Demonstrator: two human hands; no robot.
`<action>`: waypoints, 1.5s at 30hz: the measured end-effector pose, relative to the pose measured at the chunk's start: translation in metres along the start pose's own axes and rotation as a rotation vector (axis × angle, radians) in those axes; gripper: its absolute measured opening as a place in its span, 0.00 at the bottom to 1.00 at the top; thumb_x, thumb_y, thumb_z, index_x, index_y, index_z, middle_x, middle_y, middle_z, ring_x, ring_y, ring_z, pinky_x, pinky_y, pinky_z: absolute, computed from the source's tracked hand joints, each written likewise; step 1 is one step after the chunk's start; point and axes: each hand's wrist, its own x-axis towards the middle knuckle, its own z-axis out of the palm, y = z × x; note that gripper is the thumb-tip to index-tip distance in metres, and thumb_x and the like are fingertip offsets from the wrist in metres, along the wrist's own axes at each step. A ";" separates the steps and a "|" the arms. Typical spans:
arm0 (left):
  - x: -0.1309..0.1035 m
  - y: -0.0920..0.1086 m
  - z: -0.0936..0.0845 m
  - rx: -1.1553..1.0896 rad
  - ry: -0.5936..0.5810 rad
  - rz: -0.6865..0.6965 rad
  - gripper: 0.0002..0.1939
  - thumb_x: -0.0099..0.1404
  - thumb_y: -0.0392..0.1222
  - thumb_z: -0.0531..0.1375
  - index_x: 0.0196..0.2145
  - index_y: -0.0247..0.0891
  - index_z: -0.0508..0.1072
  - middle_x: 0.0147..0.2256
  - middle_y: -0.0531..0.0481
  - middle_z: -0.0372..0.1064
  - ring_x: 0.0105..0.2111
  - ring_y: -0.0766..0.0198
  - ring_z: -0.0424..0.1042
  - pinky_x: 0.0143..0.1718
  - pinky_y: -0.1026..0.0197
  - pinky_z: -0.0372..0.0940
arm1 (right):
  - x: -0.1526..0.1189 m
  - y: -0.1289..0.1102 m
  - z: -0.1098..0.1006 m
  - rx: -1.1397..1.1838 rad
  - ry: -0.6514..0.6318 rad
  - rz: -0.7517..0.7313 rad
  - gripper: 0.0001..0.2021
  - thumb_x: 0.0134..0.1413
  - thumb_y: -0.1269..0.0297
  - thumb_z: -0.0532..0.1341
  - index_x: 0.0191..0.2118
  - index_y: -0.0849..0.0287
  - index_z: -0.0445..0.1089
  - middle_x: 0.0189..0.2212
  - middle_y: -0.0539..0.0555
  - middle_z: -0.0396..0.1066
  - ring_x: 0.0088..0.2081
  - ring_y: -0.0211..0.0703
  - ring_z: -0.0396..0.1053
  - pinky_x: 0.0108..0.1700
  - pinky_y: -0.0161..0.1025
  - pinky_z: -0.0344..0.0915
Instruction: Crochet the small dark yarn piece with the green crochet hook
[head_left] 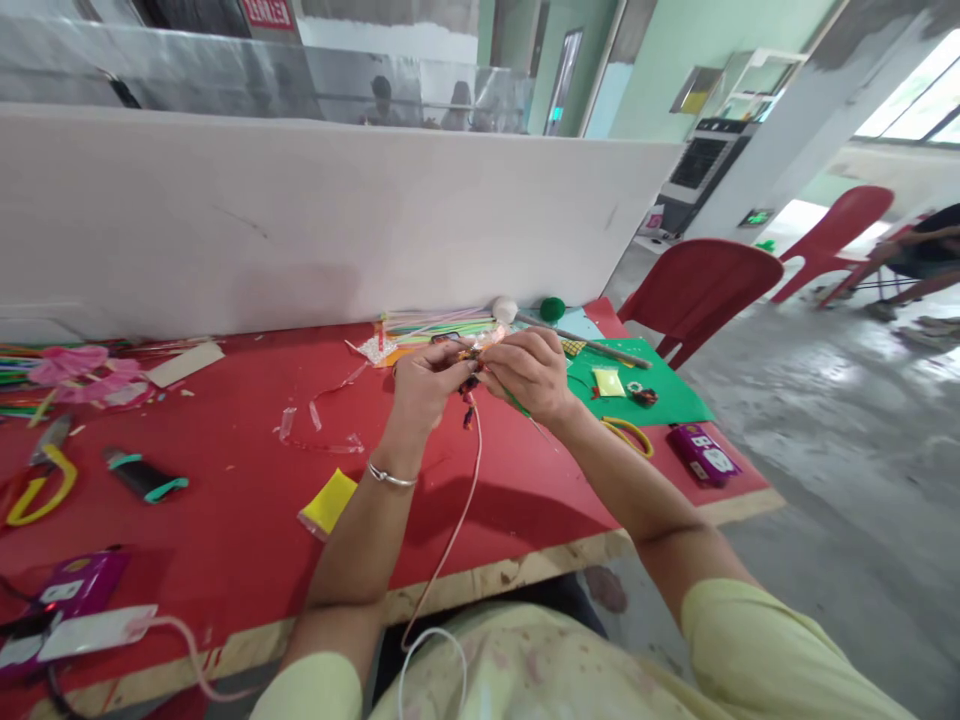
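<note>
Left hand (430, 382) and right hand (531, 372): pinching a small dark piece (471, 366) between them, above the red bench (247, 530) | pink cord (477, 465): running down below the piece | packets: white-filled packet (377, 347) beyond left hand; yellow packet (330, 500) beside left forearm; smaller yellow packet (608, 382) on green sheet (679, 398)

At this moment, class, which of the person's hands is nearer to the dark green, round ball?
The right. The right hand is in front of the dark green, round ball, slightly to its left; the left hand is farther off to its left.
</note>
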 end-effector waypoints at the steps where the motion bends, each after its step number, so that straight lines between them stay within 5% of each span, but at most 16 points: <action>1: -0.001 0.000 0.001 -0.003 0.009 0.012 0.15 0.45 0.36 0.76 0.34 0.36 0.85 0.23 0.54 0.71 0.20 0.74 0.60 0.21 0.68 0.55 | -0.002 -0.001 0.002 0.004 0.014 0.031 0.08 0.63 0.51 0.68 0.37 0.47 0.78 0.42 0.52 0.81 0.45 0.51 0.72 0.52 0.53 0.63; 7: 0.002 0.007 -0.017 -0.057 -0.310 -0.358 0.15 0.41 0.38 0.76 0.29 0.32 0.83 0.17 0.55 0.63 0.15 0.76 0.53 0.18 0.68 0.47 | -0.003 0.003 -0.001 0.223 -0.119 0.006 0.14 0.58 0.42 0.69 0.36 0.45 0.78 0.39 0.51 0.82 0.43 0.52 0.73 0.51 0.55 0.65; 19: 0.003 0.003 -0.021 0.343 -0.211 -0.075 0.05 0.50 0.36 0.70 0.28 0.34 0.85 0.24 0.49 0.74 0.22 0.70 0.65 0.23 0.65 0.59 | 0.034 -0.011 -0.047 0.459 -0.288 0.078 0.09 0.68 0.55 0.64 0.38 0.50 0.80 0.40 0.54 0.83 0.44 0.50 0.74 0.52 0.53 0.66; 24: 0.000 0.006 -0.020 0.278 -0.270 -0.193 0.04 0.47 0.35 0.71 0.24 0.34 0.82 0.18 0.52 0.68 0.17 0.72 0.61 0.19 0.67 0.54 | 0.033 -0.004 -0.046 0.845 -0.303 0.454 0.19 0.67 0.49 0.62 0.31 0.56 0.80 0.32 0.55 0.79 0.35 0.44 0.73 0.41 0.44 0.69; 31: 0.003 0.004 -0.017 0.117 -0.376 -0.305 0.10 0.43 0.36 0.74 0.27 0.34 0.82 0.20 0.51 0.72 0.17 0.69 0.66 0.19 0.65 0.62 | 0.008 -0.002 -0.004 1.400 -0.256 0.968 0.19 0.55 0.46 0.67 0.28 0.59 0.75 0.26 0.49 0.71 0.28 0.36 0.65 0.34 0.35 0.65; 39: 0.009 -0.002 -0.022 0.091 -0.287 -0.323 0.13 0.41 0.37 0.75 0.27 0.33 0.81 0.20 0.51 0.72 0.16 0.69 0.67 0.17 0.67 0.63 | 0.001 -0.012 0.010 1.402 -0.041 0.850 0.22 0.58 0.44 0.66 0.24 0.58 0.73 0.28 0.50 0.72 0.30 0.37 0.66 0.38 0.37 0.67; 45: 0.010 -0.001 -0.020 0.106 -0.247 -0.323 0.11 0.40 0.36 0.74 0.24 0.33 0.79 0.19 0.53 0.71 0.15 0.70 0.67 0.17 0.67 0.63 | -0.001 -0.003 -0.005 1.082 -0.096 0.718 0.21 0.65 0.44 0.62 0.33 0.57 0.80 0.28 0.51 0.76 0.32 0.40 0.70 0.41 0.39 0.68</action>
